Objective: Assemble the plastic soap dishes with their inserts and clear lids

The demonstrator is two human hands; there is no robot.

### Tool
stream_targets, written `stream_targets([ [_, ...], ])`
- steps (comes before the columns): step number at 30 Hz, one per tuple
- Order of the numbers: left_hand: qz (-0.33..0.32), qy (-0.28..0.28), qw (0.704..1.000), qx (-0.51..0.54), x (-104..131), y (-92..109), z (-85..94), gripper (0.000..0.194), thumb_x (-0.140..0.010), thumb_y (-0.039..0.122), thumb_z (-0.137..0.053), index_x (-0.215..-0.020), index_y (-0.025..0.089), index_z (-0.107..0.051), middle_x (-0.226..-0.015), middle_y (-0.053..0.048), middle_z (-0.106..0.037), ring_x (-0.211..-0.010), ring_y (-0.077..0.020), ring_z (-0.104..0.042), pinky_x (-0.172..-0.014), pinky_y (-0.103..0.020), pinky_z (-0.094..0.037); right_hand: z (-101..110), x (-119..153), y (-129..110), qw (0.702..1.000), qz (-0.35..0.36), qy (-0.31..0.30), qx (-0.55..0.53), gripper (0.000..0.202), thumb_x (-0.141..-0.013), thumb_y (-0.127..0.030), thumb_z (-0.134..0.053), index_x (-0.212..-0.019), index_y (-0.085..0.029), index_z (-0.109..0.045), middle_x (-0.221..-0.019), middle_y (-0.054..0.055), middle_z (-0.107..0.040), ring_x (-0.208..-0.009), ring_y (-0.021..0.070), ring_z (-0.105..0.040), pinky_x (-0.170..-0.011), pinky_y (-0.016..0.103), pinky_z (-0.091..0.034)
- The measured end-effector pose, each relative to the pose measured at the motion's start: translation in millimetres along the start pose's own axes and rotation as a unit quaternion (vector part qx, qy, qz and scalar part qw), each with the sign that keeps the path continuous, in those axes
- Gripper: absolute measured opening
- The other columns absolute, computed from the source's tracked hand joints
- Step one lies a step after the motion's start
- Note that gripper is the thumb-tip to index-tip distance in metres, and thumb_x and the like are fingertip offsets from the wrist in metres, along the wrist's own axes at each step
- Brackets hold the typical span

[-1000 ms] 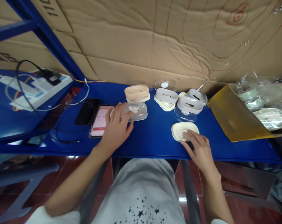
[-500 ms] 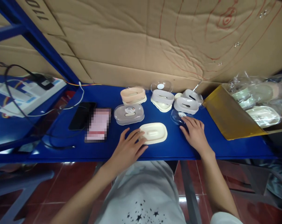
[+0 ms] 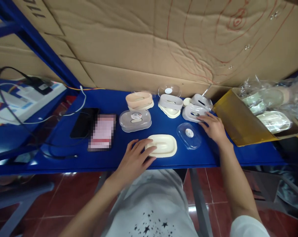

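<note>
A cream oval soap-dish base (image 3: 165, 151) lies flat near the front edge of the blue table. My left hand (image 3: 136, 156) rests over its left end, fingers spread on the rim and inside, thumb by the front edge. At the right, my right hand (image 3: 214, 128) has its thumb and fingertips on the near right rim of a light grey oval soap-dish body (image 3: 190, 111) with a slot in it. Just in front of that piece lies a clear oval lid (image 3: 186, 140) with a round white sticker, apart from both hands.
A peach dish (image 3: 139, 100), a closed grey dish (image 3: 129, 122), another grey body (image 3: 171, 102) and one behind the right-hand piece (image 3: 199, 99) stand at the back. Phones (image 3: 83, 123) lie left. A yellow-brown box (image 3: 228, 115) of wrapped dishes is right, cardboard (image 3: 126, 49) behind.
My right hand has left the clear lid and moved back and right to the grey body. The lid now lies nearer the front. The cream base sits slightly nearer the table edge.
</note>
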State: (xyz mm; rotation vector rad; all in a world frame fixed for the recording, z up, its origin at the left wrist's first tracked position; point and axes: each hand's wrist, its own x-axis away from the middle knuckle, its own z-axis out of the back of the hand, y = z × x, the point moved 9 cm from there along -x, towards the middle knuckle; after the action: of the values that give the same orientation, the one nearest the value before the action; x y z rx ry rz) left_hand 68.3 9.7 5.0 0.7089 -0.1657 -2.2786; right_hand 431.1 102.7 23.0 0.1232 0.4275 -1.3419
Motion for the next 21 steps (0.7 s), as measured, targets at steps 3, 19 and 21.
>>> stream_targets([
  [3, -0.01, 0.018, 1.0, 0.013, 0, 3, 1.8, 0.036, -0.104, 0.028, -0.072, -0.139, 0.022, -0.061, -0.149, -0.018, -0.06, -0.138, -0.0339, -0.062, -0.116, -0.058, -0.045, 23, 9, -29, 0.996, 0.016, 0.081, -0.033, 0.027, -0.107, -0.035, -0.06, -0.124, -0.024, -0.077, -0.124, 0.012, -0.081, -0.13, 0.0327, -0.072, -0.111, 0.054, -0.054],
  [19, -0.064, -0.012, 0.996, 0.061, -6, -9, 18.2, 0.011, -0.107, 0.023, -0.068, -0.117, 0.023, -0.071, -0.137, -0.009, -0.071, -0.147, -0.0271, -0.058, -0.126, -0.049, -0.041, 4, 78, -198, 0.971, 0.199, -0.019, -0.133, 0.033, -0.106, -0.015, -0.063, -0.135, -0.03, -0.071, -0.128, 0.005, -0.079, -0.152, 0.0302, -0.054, -0.132, 0.069, -0.029],
  [21, -0.058, -0.017, 0.996, 0.061, -5, -10, 14.8, 0.01, -0.106, 0.023, -0.068, -0.116, 0.024, -0.072, -0.137, -0.008, -0.071, -0.148, -0.0277, -0.056, -0.127, -0.05, -0.039, 3, 78, -190, 0.969, 0.193, -0.029, -0.149, 0.031, -0.106, -0.019, -0.065, -0.135, -0.029, -0.071, -0.133, 0.006, -0.077, -0.154, 0.0309, -0.052, -0.13, 0.067, -0.035],
])
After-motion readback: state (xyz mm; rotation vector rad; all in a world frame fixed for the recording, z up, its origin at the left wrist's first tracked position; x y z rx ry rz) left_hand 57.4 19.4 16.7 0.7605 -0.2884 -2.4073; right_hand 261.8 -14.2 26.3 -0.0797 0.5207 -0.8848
